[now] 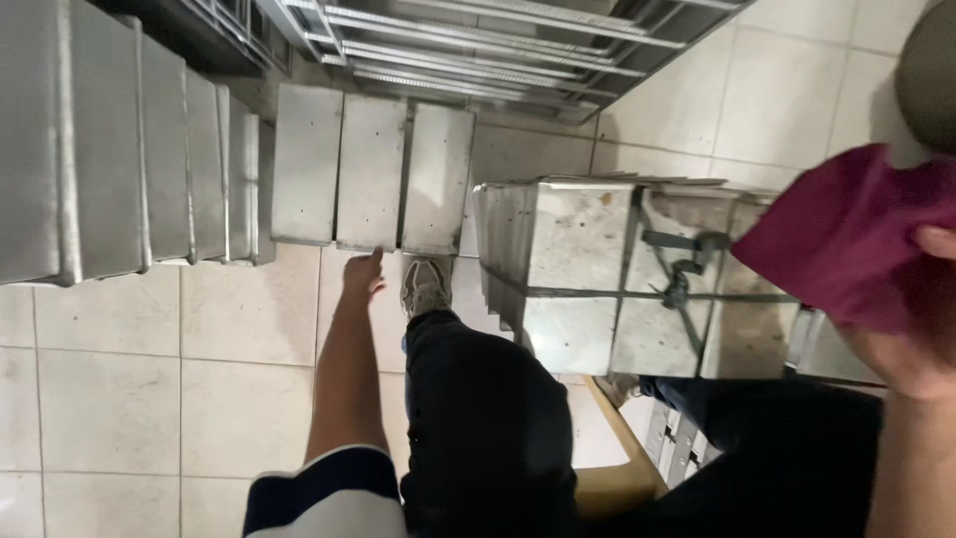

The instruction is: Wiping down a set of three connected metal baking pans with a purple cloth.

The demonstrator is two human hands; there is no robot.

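Metal tins (370,171) lie in a row of three on the tiled floor (110,399), flat and side by side, right in front of my left hand (362,275). My left arm reaches straight down and my fingertips touch the near edge of the middle tin. The fingers look close together and hold nothing, but I cannot tell for sure how they are set.

My right hand (911,329) is up close to the camera, at the right side. It is closed on a dark red cloth (841,234), with my thumb on top of the cloth.

My shoe (425,287) stands on the floor just beside my left hand, near the tins.

To the right of the tins sits a big bundle of metal tins (607,274) tied with a strap. It is near the row but not touching it. On the left, more metal trays (119,159) stand on edge, close to the row's left side. Behind the tins is a wire rack (478,45).

Open floor spreads out to the left of my arm, with bare tiles.
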